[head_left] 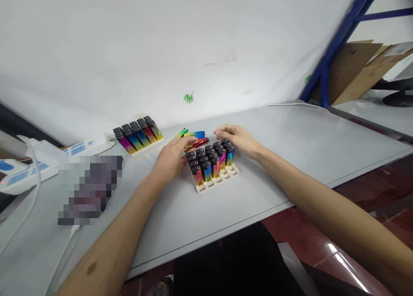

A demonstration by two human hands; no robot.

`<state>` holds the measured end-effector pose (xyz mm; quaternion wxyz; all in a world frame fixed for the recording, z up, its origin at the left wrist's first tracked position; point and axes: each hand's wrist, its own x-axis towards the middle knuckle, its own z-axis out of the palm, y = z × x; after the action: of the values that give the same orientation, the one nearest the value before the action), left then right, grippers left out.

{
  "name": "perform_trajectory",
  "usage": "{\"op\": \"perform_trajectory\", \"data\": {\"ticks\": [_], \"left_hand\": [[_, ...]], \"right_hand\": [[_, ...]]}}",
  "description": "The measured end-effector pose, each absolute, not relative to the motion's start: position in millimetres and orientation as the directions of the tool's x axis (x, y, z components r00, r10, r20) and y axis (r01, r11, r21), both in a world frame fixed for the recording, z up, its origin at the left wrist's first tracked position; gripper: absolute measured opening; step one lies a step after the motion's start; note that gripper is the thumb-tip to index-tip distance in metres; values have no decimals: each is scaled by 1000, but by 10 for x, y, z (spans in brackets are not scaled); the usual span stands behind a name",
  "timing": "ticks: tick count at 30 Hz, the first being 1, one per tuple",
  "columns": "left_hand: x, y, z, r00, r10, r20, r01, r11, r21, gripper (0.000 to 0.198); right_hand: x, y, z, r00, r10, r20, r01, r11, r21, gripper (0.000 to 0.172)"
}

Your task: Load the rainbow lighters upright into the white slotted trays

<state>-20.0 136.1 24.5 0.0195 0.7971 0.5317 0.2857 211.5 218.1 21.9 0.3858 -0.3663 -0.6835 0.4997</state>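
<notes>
Several lighters with black tops and shiny multicoloured bodies stand upright in rows in a white holder, whose front row of holes holds none. My left hand is at the holder's left side, its fingers apart and reaching toward loose lighters that lie behind the holder. Part of its thumb side is hidden by the standing lighters. On the other side, my right hand curves around the back right corner, fingers bent but apart, with nothing visible in them.
A second holder full of lighters stands at the back left by the wall. Left of me lie a pixelated dark object with a white cable and white power strips. Cardboard boxes stand beyond a blue frame.
</notes>
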Motion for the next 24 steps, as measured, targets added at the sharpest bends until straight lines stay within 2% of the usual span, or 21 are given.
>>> {"op": "perform_trajectory", "data": {"ticks": [3,5,8,12,16,18,21,24], "left_hand": [[-144,1370,220,259,850,459,760,-473,446,65],[-106,1384,200,222,858,464,711,-468,525,66],[-70,1406,176,182,867,464,666,-456,590,60],[-49,1410,181,157,875,458,679,-432,593,51],[-19,1400,214,180,870,460,697,-442,564,43],[-19,1414,218,174,864,473,733,-434,524,38],[-71,1471,181,191,873,449,842,-380,382,46],[-160,1540,107,246,912,329,911,-333,243,62]], "right_hand": [[2110,2251,149,-594,800,84,23,121,-992,22],[2103,2292,103,-663,740,115,-27,130,-991,23],[2075,2336,44,-682,708,183,-64,192,-979,20],[2023,2322,36,-626,756,191,-76,185,-980,21],[2000,2274,80,-668,716,201,-99,183,-978,24],[1988,2271,87,-649,737,190,-118,150,-982,24],[1959,2298,73,-491,857,157,-204,63,-977,22],[1937,2325,65,-329,941,83,-237,2,-971,20]]}}
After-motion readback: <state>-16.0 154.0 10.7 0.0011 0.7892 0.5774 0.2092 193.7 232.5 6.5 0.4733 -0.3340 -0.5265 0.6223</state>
